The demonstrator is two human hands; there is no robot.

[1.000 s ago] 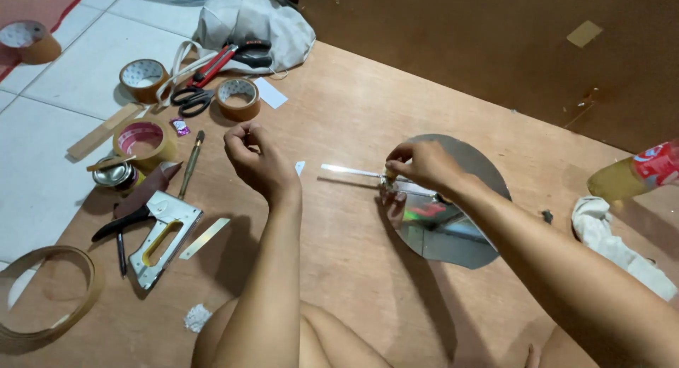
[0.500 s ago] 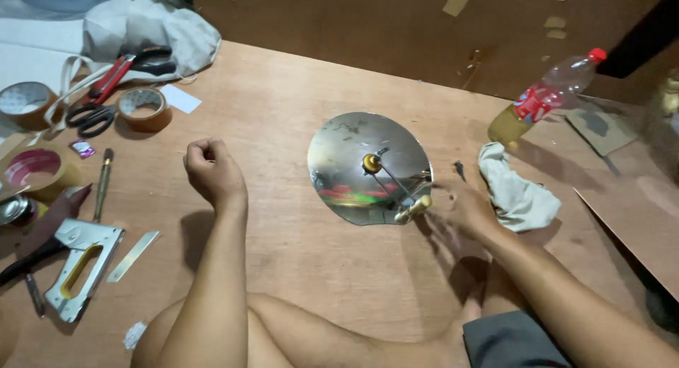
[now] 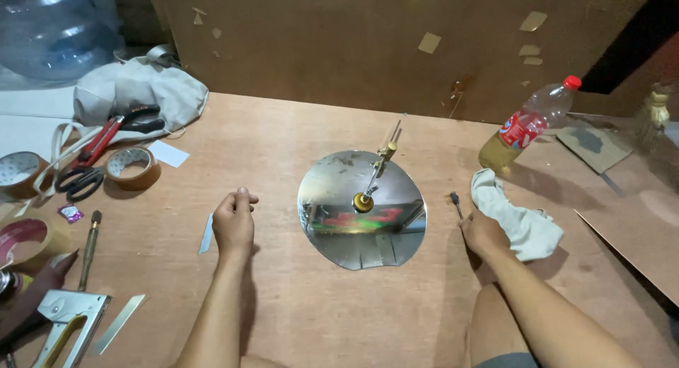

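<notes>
A round mirror disc [image 3: 362, 235] lies flat on the wooden board [image 3: 297, 297]. A brass compass-like cutter [image 3: 373, 177] stands on the disc's middle, its arm reaching toward the far edge. My left hand [image 3: 234, 221] rests as a loose fist on the board left of the disc, beside a thin glass strip [image 3: 206, 233]. My right hand [image 3: 483, 233] rests on the board right of the disc, its fingers curled by a small dark screw-like tool [image 3: 456, 202] and touching a white cloth [image 3: 520, 217]. Whether it grips the tool is unclear.
A plastic bottle of yellow liquid [image 3: 527, 122] lies at the right. At the left are tape rolls [image 3: 131, 167], scissors [image 3: 78, 180], red pliers [image 3: 106, 136], a staple gun [image 3: 67, 318], a pencil-like glass cutter [image 3: 88, 244] and a grey cloth [image 3: 138, 92]. A plywood wall [image 3: 368, 42] closes the back.
My right hand has let go of the cutter and drawn away to the right beside the white cloth. The cutter now stands alone on the disc. The view shifted right.
</notes>
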